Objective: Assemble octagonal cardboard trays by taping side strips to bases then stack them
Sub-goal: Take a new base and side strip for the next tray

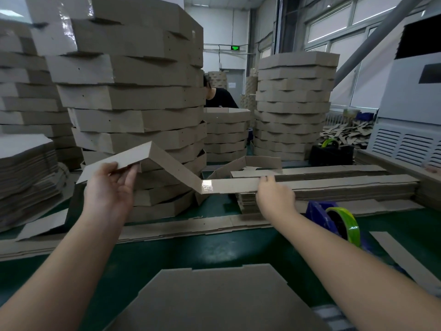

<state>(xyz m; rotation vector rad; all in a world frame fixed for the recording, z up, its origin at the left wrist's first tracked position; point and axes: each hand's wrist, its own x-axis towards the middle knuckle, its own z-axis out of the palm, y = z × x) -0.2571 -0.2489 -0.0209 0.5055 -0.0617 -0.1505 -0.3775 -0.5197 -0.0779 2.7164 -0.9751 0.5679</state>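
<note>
A long folded cardboard side strip (pixel 176 168) hangs in the air between my hands, bent in a zigzag with a shiny patch of tape at one crease. My left hand (pixel 112 185) grips its left end, thumb on top and fingers under. My right hand (pixel 274 191) holds its right end above a pile of flat strips (pixel 346 185). An octagonal cardboard base (pixel 214 297) lies flat on the green table right in front of me. A tall stack of finished octagonal trays (pixel 128 91) stands behind the strip.
A blue tape dispenser with a green roll (pixel 338 220) sits at the right. More flat strips (pixel 167 230) lie across the table's middle. Further tray stacks (pixel 293 103) stand at the back, a person behind them. A pile of flat sheets (pixel 23 168) is at the left.
</note>
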